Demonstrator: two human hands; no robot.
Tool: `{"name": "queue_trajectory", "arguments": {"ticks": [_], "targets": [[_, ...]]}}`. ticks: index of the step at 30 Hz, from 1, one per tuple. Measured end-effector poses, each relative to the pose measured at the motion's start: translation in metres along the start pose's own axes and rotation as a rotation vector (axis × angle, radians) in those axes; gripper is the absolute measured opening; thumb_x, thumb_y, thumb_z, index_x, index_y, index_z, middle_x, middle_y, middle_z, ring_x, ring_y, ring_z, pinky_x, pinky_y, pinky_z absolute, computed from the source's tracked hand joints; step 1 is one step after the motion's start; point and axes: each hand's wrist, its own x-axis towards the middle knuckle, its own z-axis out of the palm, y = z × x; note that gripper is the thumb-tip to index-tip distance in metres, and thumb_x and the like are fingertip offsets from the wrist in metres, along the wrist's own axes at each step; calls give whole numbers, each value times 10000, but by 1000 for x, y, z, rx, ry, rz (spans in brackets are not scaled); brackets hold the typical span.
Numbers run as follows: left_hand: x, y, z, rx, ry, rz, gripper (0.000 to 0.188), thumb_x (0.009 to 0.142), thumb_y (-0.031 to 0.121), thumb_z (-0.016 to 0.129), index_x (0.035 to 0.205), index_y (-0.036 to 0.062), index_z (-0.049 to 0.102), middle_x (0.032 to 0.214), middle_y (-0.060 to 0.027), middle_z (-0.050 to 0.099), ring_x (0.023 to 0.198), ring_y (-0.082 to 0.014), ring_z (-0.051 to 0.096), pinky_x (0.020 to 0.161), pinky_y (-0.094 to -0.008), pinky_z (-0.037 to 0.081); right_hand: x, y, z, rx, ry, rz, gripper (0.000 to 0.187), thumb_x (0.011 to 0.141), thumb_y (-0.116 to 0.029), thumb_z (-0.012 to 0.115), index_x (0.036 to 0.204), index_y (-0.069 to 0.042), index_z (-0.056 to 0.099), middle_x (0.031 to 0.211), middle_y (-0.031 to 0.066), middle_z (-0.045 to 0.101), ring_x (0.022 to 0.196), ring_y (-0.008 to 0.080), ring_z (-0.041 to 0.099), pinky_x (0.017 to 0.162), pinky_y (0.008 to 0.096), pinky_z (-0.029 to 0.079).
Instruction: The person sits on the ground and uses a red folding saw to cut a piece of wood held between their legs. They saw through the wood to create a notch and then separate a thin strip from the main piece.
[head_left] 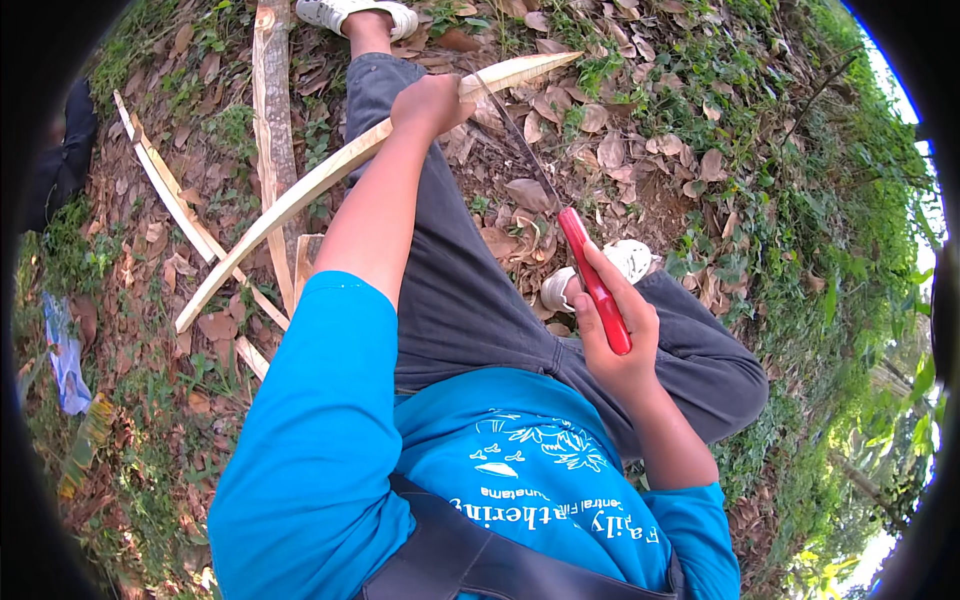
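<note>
My left hand (430, 106) is closed around a long, pale, peeled wood strip (300, 192), near its far, pointed end. The strip slants across my left thigh, its other end down at the left over the ground. In my right hand (632, 368) I grip the red handle (597, 282) of a long narrow blade (520, 140). Whether it is a saw or a knife, I cannot tell. The blade's far part reaches the strip just beyond my left hand, meeting it at an angle; actual contact is not clear.
Split wood strips (180, 208) lie on the leafy ground at the left, beside a grey trunk or post (281, 110). A blue plastic bag (65, 355) lies farther left. My outstretched left leg (440, 240) and bent right leg (705, 370) frame dry leaves. Green plants (790, 230) grow at the right.
</note>
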Motion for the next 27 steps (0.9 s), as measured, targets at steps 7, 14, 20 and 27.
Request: {"name": "queue_trajectory", "arguments": {"ticks": [7, 14, 20, 27], "targets": [[-8, 2, 3, 1, 36, 1, 390, 855, 443, 722, 1135, 172, 747, 1094, -109, 770, 1035, -315, 738, 851, -465, 607, 72, 17, 38, 62, 37, -84, 490, 950, -57, 674, 1435, -48, 600, 1185, 199, 735, 1038, 200, 719, 922, 317, 524], [-8, 3, 2, -4, 34, -22, 392, 829, 445, 716, 1102, 167, 756, 1079, -123, 769, 1024, -336, 736, 854, -470, 601, 160, 44, 87, 171, 107, -162, 470, 949, -79, 679, 1416, -78, 623, 1228, 201, 726, 1116, 229, 714, 962, 327, 521], [-5, -1, 1, -14, 17, -3, 439, 836, 480, 736, 1120, 145, 735, 1076, -139, 764, 1040, -349, 727, 870, -482, 588, 159, 46, 84, 195, 90, -140, 468, 954, -69, 673, 1418, -58, 617, 1299, 198, 704, 1193, 234, 686, 1022, 329, 496], [-6, 4, 1, 10, 12, 0, 408, 866, 444, 738, 1149, 151, 730, 1096, -136, 761, 1041, -342, 729, 877, -485, 591, 55, 38, 33, 70, 62, -47, 480, 976, -74, 675, 1447, -32, 588, 1247, 169, 726, 1023, 143, 697, 901, 287, 525]]}}
